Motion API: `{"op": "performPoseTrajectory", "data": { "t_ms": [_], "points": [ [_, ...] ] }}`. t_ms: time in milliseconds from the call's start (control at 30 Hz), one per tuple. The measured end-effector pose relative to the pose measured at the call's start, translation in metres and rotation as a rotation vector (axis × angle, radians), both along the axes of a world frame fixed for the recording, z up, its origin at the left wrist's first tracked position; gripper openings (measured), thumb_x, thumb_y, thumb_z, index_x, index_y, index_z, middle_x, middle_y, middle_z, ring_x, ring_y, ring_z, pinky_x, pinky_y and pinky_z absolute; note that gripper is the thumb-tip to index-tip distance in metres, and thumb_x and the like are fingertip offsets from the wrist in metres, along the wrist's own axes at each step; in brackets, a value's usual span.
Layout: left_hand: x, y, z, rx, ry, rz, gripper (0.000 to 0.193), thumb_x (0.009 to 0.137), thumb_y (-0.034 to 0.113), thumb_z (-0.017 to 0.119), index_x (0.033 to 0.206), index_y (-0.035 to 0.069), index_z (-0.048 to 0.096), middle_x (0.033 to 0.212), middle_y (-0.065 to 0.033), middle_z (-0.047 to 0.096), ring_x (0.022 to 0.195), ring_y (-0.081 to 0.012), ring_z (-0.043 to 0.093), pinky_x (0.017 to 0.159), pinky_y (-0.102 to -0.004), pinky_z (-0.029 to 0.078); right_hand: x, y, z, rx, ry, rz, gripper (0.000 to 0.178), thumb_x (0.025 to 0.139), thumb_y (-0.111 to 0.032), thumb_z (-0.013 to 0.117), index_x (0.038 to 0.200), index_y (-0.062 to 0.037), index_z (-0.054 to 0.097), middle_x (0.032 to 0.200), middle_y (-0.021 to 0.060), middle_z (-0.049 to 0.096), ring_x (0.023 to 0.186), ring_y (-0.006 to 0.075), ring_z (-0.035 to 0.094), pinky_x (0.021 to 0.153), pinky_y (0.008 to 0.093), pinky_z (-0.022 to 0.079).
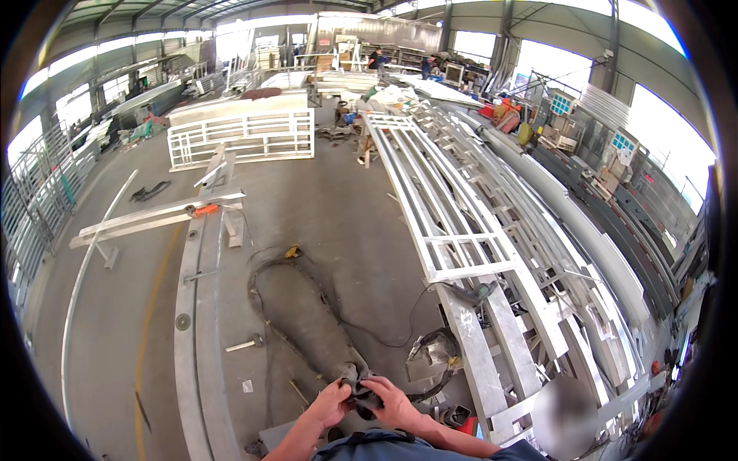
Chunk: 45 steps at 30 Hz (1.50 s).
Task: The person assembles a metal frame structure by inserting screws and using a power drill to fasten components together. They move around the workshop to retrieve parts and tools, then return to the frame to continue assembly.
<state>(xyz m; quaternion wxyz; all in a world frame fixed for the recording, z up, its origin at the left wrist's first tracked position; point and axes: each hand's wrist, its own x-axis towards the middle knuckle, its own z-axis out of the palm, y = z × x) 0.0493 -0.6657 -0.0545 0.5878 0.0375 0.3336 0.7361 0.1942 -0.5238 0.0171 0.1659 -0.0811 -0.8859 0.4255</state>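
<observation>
Grey workshop floor (369,211) stretches ahead, while the left hand (330,402) and right hand (393,403) both grasp a dark grey, crumpled, cloth-like bundle (353,377).

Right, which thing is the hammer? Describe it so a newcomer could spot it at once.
Find the long grey metal beam running lengthwise, left of centre. Just to its right, ahead and left of the left hand, lies the hammer. Its short, pale, straight handle and dark head set it apart from the long, dark, curving cable loop nearby.
</observation>
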Motion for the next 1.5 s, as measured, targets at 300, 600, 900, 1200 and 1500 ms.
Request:
{"op": "performPoseTrajectory", "data": {
  "t_ms": [300,600,900,1200,1500],
  "points": [
    [0.023,0.003,0.049,-0.372,0.746,0.082,0.057,0.079,0.022,0.087,0.121,-0.004,0.059,0.102,-0.0082,0.068,0.093,-0.0149,0.062,0.084,-0.0331,0.053,-0.005,0.01,0.003,-1.337,0.051,-0.273,0.024,0.093,-0.002,0.056,0.116,-0.0068,0.062,0.101,0.0013,0.061,0.092,0.01,0.057,0.08,0.026,0.048],
    [-0.004,-0.008,0.076,-0.309,0.327,0.341,0.046,0.092,0.024,0.075,0.125,-0.001,0.058,0.107,-0.0035,0.065,0.095,-0.0117,0.058,0.085,-0.0297,0.05,0.005,0.05,0.003,-0.781,0.089,-0.366,0.022,0.071,0.003,0.047,0.081,0.0013,0.066,0.12,0.0113,0.064,0.111,0.0203,0.057,0.096,0.0274,0.041],
    [-0.008,-0.004,0.08,-0.333,0.5,0.082,0.048,0.09,0.019,0.076,0.125,-0.004,0.053,0.112,-0.0086,0.063,0.103,-0.0142,0.059,0.088,-0.0294,0.049,-0.008,0.019,0.011,-0.688,-0.146,-0.214,0.017,0.089,-0.004,0.056,0.104,0.0013,0.063,0.09,0.0032,0.062,0.081,0.0104,0.056,0.073,0.0244,0.045],
    [-0.01,-0.003,0.054,-0.108,0.19,0.113,0.035,0.099,0.021,0.065,0.126,-0.001,0.058,0.109,-0.0032,0.065,0.095,-0.0123,0.061,0.081,-0.0288,0.052,-0.026,0.015,-0.008,-0.635,-0.299,-0.149,0.037,0.091,-0.021,0.069,0.121,-0.0002,0.062,0.087,0.0042,0.064,0.081,0.0123,0.059,0.074,0.0294,0.049],
    [-0.017,-0.01,0.07,-0.593,0.699,0.181,0.023,0.087,0.01,0.076,0.103,0.002,0.062,0.088,-0.0022,0.065,0.068,-0.0068,0.056,0.049,-0.025,0.043,-0.025,0.004,0.002,-0.27,-0.214,-0.104,0.041,0.079,-0.019,0.082,0.112,-0.0012,0.066,0.101,0.0098,0.068,0.087,0.0188,0.063,0.077,0.0322,0.051]
  ]
}}
